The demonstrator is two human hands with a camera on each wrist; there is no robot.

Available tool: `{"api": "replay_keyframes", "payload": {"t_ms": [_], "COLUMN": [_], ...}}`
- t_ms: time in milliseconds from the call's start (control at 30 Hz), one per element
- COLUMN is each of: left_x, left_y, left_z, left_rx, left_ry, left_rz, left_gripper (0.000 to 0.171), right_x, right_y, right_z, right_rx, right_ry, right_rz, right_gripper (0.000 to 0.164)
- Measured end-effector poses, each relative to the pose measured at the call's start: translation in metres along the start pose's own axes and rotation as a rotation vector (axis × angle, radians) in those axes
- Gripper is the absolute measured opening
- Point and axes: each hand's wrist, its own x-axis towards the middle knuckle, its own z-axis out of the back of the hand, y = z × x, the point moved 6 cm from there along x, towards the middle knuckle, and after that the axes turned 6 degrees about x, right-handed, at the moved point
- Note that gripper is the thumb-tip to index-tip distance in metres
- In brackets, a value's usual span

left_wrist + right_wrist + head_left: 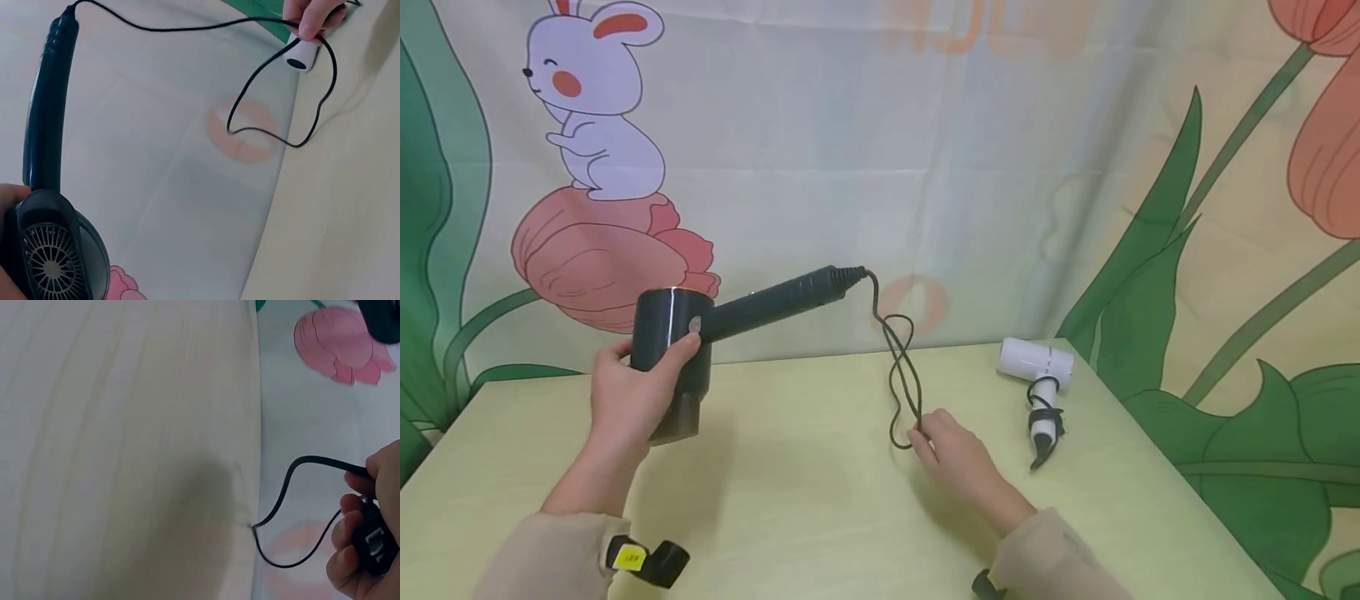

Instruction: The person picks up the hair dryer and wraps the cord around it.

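My left hand (628,396) grips the barrel of a dark green hair dryer (775,304), held up over the table at the left. Its handle points right and slightly up, and its nozzle points down. A round slotted grille (53,269) shows on the barrel's end in the left wrist view. From the handle's end a black cord (181,29) runs to my right hand (958,454), hanging in a loop. That hand pinches the cord, and the right wrist view has a black plug (375,544) held under its curled fingers.
A white hair dryer (1033,358) lies at the table's back right, its dark cord (1047,417) wound round the handle. The pale yellow table (805,450) ends at a printed fabric backdrop (820,167) with a rabbit and flowers. Black devices (666,564) sit on both wrists.
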Motion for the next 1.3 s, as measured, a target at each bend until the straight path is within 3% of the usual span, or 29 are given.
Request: {"api": "replay_keyframes", "payload": {"t_ms": [200, 500, 833, 933, 1000, 1033, 1067, 1133, 1167, 1200, 1267, 1300], "left_x": [0.0, -0.016, -0.032, -0.036, -0.037, -0.038, -0.039, -0.041, -0.042, -0.044, -0.047, -0.048], "left_y": [0.002, -0.002, -0.002, -0.001, 0.0, 0.002, 0.003, 0.006, 0.007, 0.009, 0.012, 0.013], "left_z": [-0.016, -0.035, -0.052, -0.057, -0.06, -0.061, -0.063, -0.066, -0.068, -0.071, -0.075, -0.076], "left_rx": [-0.055, 0.014, 0.116, 0.127, 0.132, 0.137, 0.144, 0.164, 0.175, 0.179, 0.189, 0.199], "left_ry": [0.01, 0.092, 0.275, 0.339, 0.367, 0.383, 0.399, 0.426, 0.439, 0.456, 0.488, 0.496], "left_rz": [0.036, -0.057, -0.123, -0.139, -0.149, -0.155, -0.165, -0.181, -0.188, -0.193, -0.204, -0.21], "left_gripper": [0.103, 0.102, 0.097, 0.092, 0.089, 0.088, 0.087, 0.086, 0.085, 0.085, 0.084, 0.084], "right_x": [-0.002, -0.001, 0.007, 0.012, 0.015, 0.016, 0.017, 0.02, 0.022, 0.023, 0.025, 0.028], "right_y": [0.032, 0.049, 0.057, 0.052, 0.044, 0.04, 0.038, 0.037, 0.039, 0.044, 0.053, 0.057], "right_z": [-0.012, -0.026, -0.026, -0.021, -0.017, -0.014, -0.01, -0.003, -0.002, 0.0, 0.003, 0.004], "right_rx": [-0.2, -0.445, -0.614, -0.546, -0.338, -0.181, -0.054, 0.014, -0.026, -0.138, -0.438, -0.562], "right_ry": [0.106, 0.183, 0.194, 0.234, 0.302, 0.312, 0.29, 0.268, 0.26, 0.236, 0.166, 0.169], "right_rz": [0.149, 0.325, 0.452, 0.409, 0.265, 0.19, 0.183, 0.177, 0.232, 0.329, 0.494, 0.515], "right_gripper": [0.02, 0.021, 0.021, 0.021, 0.023, 0.022, 0.019, 0.015, 0.012, 0.01, 0.013, 0.017]}}
